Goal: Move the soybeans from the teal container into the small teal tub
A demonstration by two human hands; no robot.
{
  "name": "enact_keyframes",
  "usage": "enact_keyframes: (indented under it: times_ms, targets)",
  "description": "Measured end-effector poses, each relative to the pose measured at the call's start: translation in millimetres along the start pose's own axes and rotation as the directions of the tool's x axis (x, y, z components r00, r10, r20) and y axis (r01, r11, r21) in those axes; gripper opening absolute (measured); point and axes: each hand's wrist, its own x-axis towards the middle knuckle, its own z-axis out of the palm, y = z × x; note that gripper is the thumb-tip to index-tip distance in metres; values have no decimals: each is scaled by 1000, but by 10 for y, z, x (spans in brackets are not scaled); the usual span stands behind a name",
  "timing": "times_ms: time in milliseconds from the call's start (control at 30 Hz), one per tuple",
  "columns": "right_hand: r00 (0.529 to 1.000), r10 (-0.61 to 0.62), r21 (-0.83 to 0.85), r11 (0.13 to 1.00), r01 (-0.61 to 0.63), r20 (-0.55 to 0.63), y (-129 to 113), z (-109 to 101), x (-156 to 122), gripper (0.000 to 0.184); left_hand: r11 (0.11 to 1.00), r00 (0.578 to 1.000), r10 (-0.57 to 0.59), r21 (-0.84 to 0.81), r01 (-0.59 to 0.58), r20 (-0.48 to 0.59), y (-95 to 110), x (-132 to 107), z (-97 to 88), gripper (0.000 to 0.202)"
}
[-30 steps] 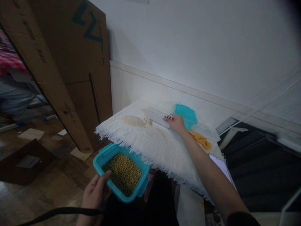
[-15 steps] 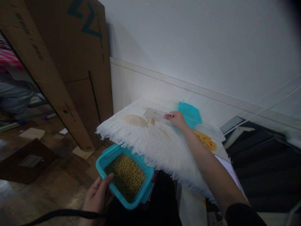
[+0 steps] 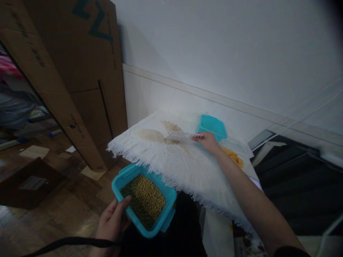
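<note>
Left hand (image 3: 112, 219): I had it gripping a turquoise tub (image 3: 169, 195) of beans (image 3: 147, 200), thumb over rim, below the table's (image 3: 200, 175) fringed near edge. Right arm extended over the right edge, hand (image 3: 209, 142) pinching a white slotted scraper (image 3: 183, 135) beside pale grain (image 3: 150, 135).

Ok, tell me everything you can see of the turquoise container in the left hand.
The turquoise container is roughly rectangular, with rounded corners and flaps jutting from two opposite sides; it looks like plastic. Open-topped, it holds bean-like grains, yellowish with darker green toward the left. The left hand grips its near-left edge, thumb over the rim. It is held beyond the near edge of the white cloth, whose fringe overlaps it in view; whether they touch is unclear.
</note>
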Motion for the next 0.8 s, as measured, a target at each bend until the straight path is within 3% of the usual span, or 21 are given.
enact_keyframes:
  times_ms: [300,500,800]
  targets:
    - [1000,-8,61,998,6,28,-144,-134,-239,22,1000,1000,19,-11,-19,20,2,-3,16,27]
    - [999,12,11,1000,-11,-52,-149,-88,-160,26,999,999,42,3,-42,11,57,-79,51,26]
    - [1000,8,8,1000,-8,7,-106,-40,-176,28,1000,1000,0,-11,0,-6,50,-50,42,28]
